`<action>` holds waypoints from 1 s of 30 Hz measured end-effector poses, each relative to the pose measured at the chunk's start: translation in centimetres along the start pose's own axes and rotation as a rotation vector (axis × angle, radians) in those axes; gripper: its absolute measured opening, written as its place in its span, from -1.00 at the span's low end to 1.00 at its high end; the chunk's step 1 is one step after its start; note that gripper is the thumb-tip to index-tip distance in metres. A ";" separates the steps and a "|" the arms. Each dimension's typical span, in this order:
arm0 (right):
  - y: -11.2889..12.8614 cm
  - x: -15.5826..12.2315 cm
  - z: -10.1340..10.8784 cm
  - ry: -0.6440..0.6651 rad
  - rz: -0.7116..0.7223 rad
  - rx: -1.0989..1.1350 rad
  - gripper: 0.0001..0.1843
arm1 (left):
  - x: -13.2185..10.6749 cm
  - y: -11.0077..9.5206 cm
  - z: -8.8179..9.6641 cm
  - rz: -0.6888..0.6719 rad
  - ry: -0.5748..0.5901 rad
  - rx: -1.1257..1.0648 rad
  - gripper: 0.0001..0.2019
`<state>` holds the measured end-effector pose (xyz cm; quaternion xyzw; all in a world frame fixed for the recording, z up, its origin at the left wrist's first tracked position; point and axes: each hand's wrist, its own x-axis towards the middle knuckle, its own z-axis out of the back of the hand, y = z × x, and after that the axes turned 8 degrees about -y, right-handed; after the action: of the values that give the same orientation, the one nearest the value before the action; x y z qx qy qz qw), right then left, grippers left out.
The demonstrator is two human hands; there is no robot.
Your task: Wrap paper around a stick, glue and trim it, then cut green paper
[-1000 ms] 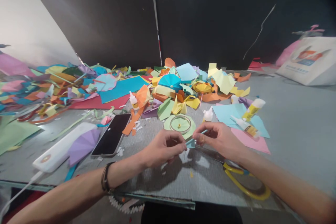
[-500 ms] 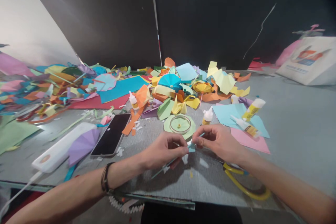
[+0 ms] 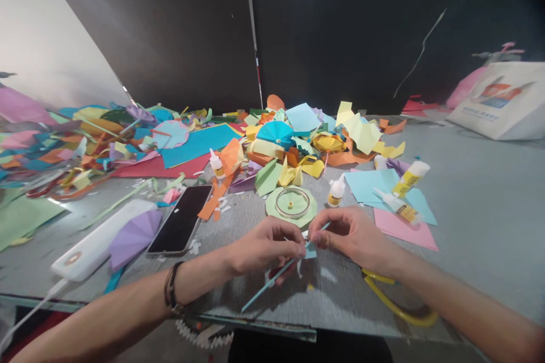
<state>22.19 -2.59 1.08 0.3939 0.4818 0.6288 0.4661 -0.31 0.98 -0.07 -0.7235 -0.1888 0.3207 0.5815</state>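
Note:
A thin light-blue paper stick [image 3: 266, 289] slants between my hands, its long end sloping down to the left above the tabletop. My left hand [image 3: 270, 245] pinches it near the middle with thumb and fingers. My right hand [image 3: 351, 237] grips its upper end, close to the left fingertips. A small pale-blue paper scrap [image 3: 311, 252] shows just below the fingers; whether it is attached to the stick I cannot tell. Just beyond my hands lies a pale-green folded paper disc [image 3: 271, 204] with a thin ring [image 3: 277, 199] on it.
A small glue bottle [image 3: 335, 191] stands beyond my right hand, with a glue stick [image 3: 411, 178] farther right. Yellow loop handles [image 3: 402, 309] lie below my right wrist. Left are a phone [image 3: 181, 221] and a white power strip [image 3: 100, 241]. Coloured paper [image 3: 276, 133] is heaped behind.
The paper stick's lower end has swung down and left, and more of it shows. My right hand has shifted slightly left, closer to my left fingertips.

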 end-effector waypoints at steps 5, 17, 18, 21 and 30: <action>0.0 0.1 -0.2 0.035 0.035 0.015 -0.79 | 0.2 0.0 0.2 0.050 0.071 -0.061 -0.82; -1.9 2.4 2.8 -0.891 0.362 -0.245 -0.66 | 0.5 0.3 0.1 -0.131 -0.261 -0.097 -0.77; -2.4 2.9 3.2 -0.912 0.348 -0.269 -0.60 | 0.6 0.4 0.2 -0.135 -0.285 -0.109 -0.77; -3.8 3.8 3.6 -0.832 0.241 -0.348 -0.43 | 0.8 0.6 0.3 -0.148 -0.323 -0.174 -0.76; -3.5 3.4 3.3 -0.547 0.142 -0.517 -0.66 | 1.2 0.8 0.5 -0.195 -0.385 -0.182 -0.77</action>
<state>25.20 1.80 -1.37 0.4489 0.1366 0.6321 0.6167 0.14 1.89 -1.23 -0.6768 -0.3934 0.3769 0.4951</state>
